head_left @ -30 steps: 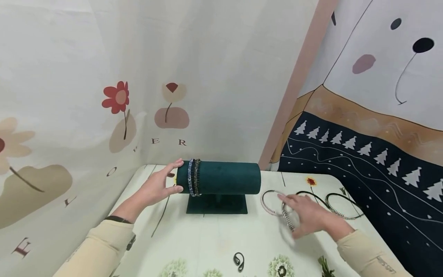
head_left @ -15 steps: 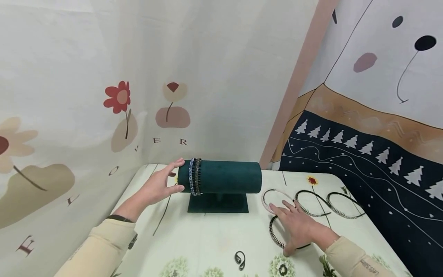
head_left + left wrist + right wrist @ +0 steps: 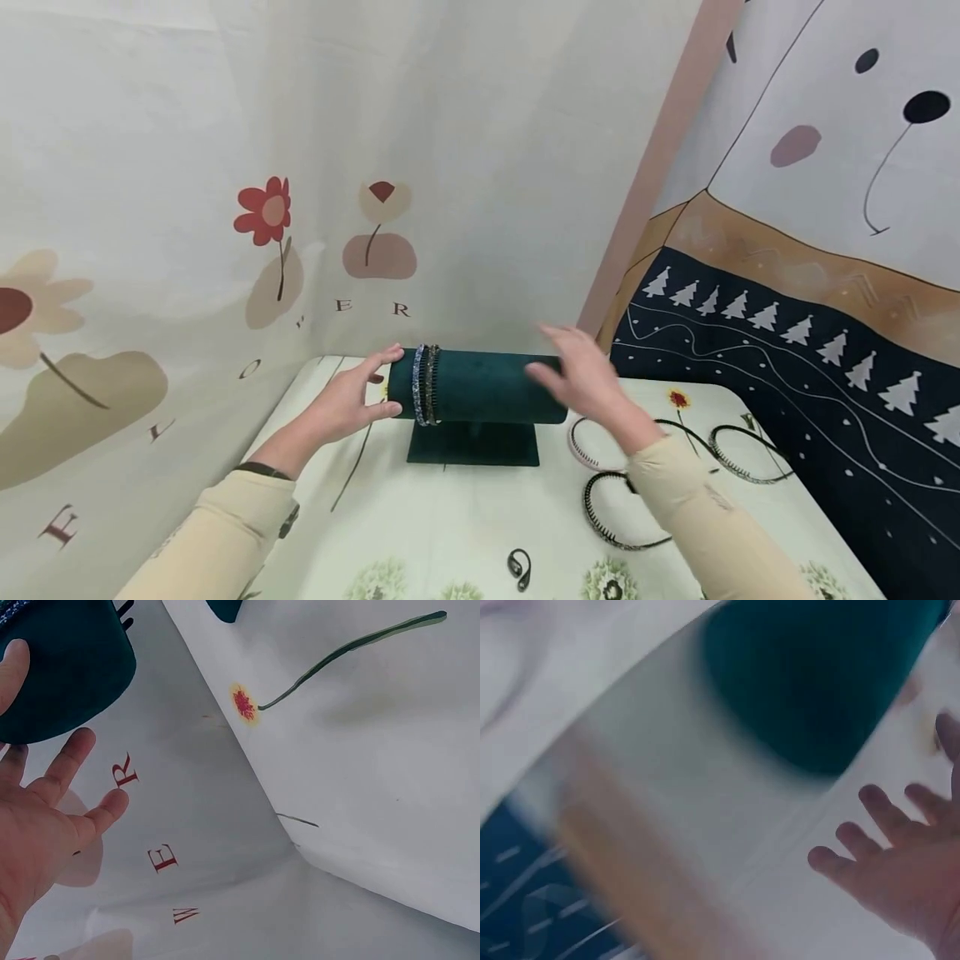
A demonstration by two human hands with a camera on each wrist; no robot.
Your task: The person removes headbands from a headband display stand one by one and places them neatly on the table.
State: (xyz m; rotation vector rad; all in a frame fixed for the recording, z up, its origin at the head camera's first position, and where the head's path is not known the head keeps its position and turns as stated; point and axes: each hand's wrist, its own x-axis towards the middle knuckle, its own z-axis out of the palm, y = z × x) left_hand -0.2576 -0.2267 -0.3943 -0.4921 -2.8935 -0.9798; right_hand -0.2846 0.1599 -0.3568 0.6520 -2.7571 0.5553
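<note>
A dark green velvet headband display stand (image 3: pixel 487 387), a horizontal roll on a flat base, stands on the table. My left hand (image 3: pixel 341 404) holds the roll's left end, thumb at the front and fingertips at the top. Beside that hand a blue glittery headband (image 3: pixel 418 392) and a dark glittery headband (image 3: pixel 432 392) sit round the roll. My right hand (image 3: pixel 588 379) is raised at the roll's right end, fingers spread, holding nothing; whether it touches the roll I cannot tell. In the right wrist view the roll (image 3: pixel 795 690) is blurred.
On the right of the table lie a black toothed headband (image 3: pixel 594 512), a pale pink one (image 3: pixel 581 450) and two more dark ones, one of them (image 3: pixel 746 475) farthest right. A black earphone (image 3: pixel 519 569) lies near the front. Printed cloth (image 3: pixel 480 208) hangs behind.
My right hand has laid the black headband on the table and let go. It has then risen leftward to the roll's right end. The left hand stays in place.
</note>
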